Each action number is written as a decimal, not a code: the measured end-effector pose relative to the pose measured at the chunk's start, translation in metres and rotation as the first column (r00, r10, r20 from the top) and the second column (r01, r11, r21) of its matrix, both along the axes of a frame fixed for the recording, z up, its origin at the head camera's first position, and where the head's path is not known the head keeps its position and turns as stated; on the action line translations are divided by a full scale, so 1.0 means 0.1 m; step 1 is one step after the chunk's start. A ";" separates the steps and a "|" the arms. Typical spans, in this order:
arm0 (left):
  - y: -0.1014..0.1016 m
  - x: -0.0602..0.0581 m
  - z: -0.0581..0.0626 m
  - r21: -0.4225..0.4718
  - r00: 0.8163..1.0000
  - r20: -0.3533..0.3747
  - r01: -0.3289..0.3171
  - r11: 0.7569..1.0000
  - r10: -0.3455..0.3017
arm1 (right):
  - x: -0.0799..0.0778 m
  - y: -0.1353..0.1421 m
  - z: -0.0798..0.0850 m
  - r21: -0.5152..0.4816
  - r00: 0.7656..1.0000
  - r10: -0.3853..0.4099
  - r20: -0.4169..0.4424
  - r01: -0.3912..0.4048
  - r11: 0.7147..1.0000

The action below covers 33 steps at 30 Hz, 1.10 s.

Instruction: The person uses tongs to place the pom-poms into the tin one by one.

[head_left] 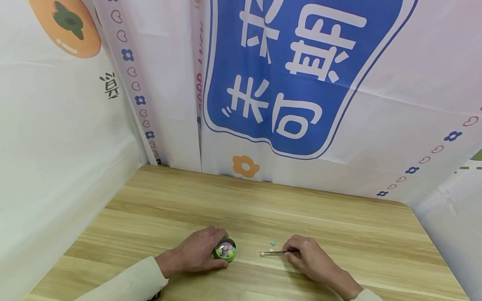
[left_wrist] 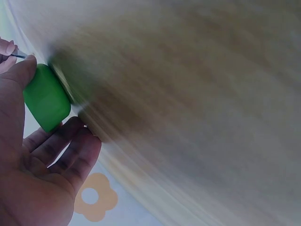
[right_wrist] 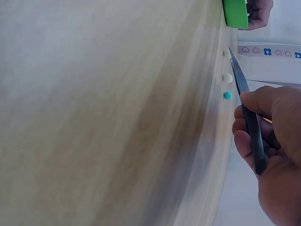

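My left hand (head_left: 195, 251) holds a small round green cup (left_wrist: 47, 99) on the table, thumb on one side and fingers on the other. Pastel beads (head_left: 225, 248) in pink, yellow and other colours lie inside it. To the right, my right hand (head_left: 310, 258) grips dark metal tweezers (right_wrist: 251, 120) between thumb and fingers. Their tips point left toward the cup, right at a small whitish bead (head_left: 262, 254); I cannot tell whether they pinch it. Beside the tweezers, a white bead (right_wrist: 227, 78) and a teal bead (right_wrist: 228, 95) rest on the wood.
The wood-grain table (head_left: 239, 203) runs back to a white printed cloth (head_left: 171, 99) with a blue sign and an orange flower. White cloth walls (head_left: 45, 161) stand at the left and right sides.
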<state>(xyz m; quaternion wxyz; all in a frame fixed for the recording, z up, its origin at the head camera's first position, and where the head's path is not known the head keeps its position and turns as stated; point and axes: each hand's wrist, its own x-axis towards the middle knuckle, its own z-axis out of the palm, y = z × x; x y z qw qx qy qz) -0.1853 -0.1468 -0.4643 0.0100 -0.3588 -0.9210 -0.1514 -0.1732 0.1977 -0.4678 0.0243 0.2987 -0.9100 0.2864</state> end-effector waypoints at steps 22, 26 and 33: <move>0.01 0.00 0.00 -0.006 1.000 0.004 -0.011 1.000 0.011 | -0.05 -0.23 0.11 -0.019 0.999 0.048 -0.025 -0.048 0.999; 0.00 0.00 -0.01 -0.002 1.000 0.008 -0.010 1.000 0.010 | -0.06 -0.29 0.12 -0.017 0.998 0.061 -0.030 -0.061 0.998; 0.01 0.00 0.00 0.000 1.000 0.007 -0.009 1.000 0.009 | -0.08 -0.36 0.15 -0.013 0.996 0.061 -0.066 -0.062 0.998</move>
